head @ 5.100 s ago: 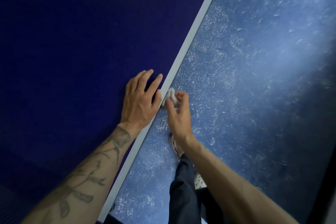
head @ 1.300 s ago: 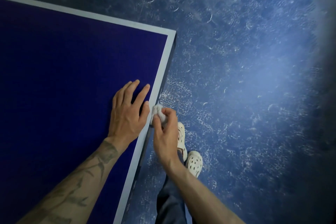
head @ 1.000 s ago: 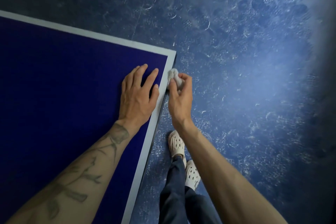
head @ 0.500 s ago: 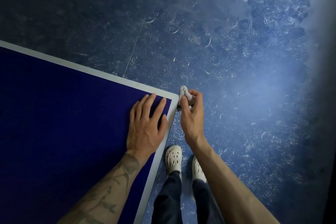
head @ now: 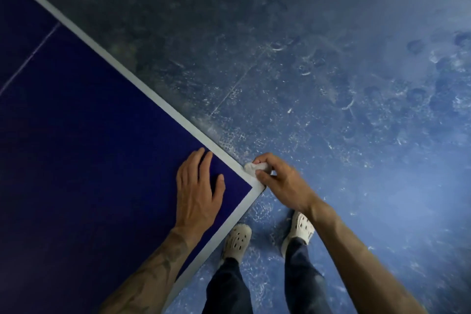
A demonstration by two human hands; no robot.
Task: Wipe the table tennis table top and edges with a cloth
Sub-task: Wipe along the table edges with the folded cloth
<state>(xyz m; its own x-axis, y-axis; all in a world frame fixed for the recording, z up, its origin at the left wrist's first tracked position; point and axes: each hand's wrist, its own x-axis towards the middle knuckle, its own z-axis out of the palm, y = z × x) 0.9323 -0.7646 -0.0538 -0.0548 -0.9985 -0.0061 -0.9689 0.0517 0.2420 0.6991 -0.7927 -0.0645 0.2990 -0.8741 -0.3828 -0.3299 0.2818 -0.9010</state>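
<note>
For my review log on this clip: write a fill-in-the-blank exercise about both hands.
The left hand lies ____ on the dark blue table tennis table top.
The right hand pinches a small crumpled white cloth at the table's ____, where two white border lines meet.
The cream perforated clogs stand on the speckled blue ____.
Missing words: flat; corner; floor.

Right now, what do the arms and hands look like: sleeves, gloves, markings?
Left hand and right hand: bare, no gloves, rings or watch. No sleeves in view. Left forearm carries a dark tattoo, blurred here; right forearm shows none.
</note>
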